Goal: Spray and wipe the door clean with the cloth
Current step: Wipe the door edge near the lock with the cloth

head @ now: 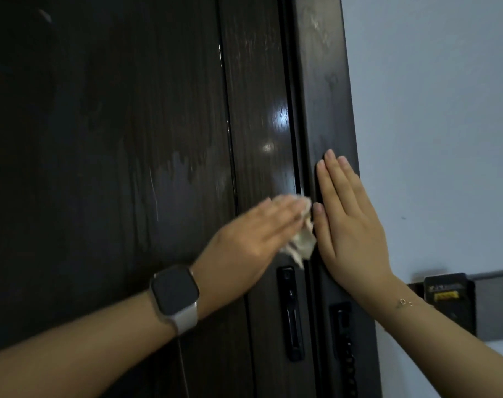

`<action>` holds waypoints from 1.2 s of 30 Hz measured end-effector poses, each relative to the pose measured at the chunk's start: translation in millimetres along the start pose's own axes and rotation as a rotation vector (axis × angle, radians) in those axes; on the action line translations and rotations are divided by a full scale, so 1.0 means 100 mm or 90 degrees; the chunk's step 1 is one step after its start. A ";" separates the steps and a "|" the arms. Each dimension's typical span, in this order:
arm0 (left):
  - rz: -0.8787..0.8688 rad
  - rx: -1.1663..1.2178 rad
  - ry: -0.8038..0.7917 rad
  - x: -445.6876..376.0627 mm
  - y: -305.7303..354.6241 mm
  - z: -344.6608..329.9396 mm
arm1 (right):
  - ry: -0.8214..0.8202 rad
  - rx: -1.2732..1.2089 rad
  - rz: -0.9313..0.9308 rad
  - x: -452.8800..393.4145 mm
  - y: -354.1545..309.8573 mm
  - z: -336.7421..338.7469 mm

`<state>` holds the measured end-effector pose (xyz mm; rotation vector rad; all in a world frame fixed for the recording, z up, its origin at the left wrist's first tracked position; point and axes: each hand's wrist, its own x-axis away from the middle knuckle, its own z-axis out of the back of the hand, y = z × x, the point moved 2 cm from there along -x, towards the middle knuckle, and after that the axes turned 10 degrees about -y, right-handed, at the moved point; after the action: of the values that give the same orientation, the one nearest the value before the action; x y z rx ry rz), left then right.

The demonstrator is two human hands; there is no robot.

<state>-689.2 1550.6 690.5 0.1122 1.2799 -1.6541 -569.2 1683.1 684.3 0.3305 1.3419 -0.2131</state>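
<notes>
My left hand point(253, 234) presses the cloth point(300, 239) flat on the door point(129, 139), fingers straight; right hand point(350, 222) lies flat and wide on the frame point(324, 96).

Flat left hand point(244, 237) — cloth point(302, 239) — door point(129, 139)

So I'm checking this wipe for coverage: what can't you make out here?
- Cloth: mostly hidden under the left hand, blurred by motion.
- Spray bottle: none in view.
- Door: top and bottom cut off by the frame; dark, so leftover dirt is unclear.
- Wall box: label too small to read.
</notes>
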 end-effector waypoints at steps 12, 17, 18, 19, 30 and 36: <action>0.074 0.017 -0.007 -0.33 -0.29 0.24 | -0.024 -0.019 -0.011 0.13 -0.02 0.00; 0.119 0.088 0.008 0.08 -0.03 0.11 | -0.037 -0.037 -0.035 0.24 -0.06 -0.01; 0.134 0.094 0.014 0.19 0.03 0.08 | -0.042 -0.046 -0.045 0.27 -0.08 -0.01; 0.145 0.094 0.016 0.29 0.11 0.04 | -0.047 -0.061 -0.054 0.32 -0.10 -0.01; 0.135 0.072 -0.104 1.42 1.17 -0.58 | -0.108 -0.128 -0.114 0.93 -0.34 -0.10; 0.126 0.062 -0.075 1.31 1.03 -0.45 | -0.098 -0.128 -0.113 0.93 -0.33 -0.11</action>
<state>-699.5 1508.9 523.5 0.1915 1.0653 -1.5285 -570.4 1659.9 587.4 0.0251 1.2292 -0.2445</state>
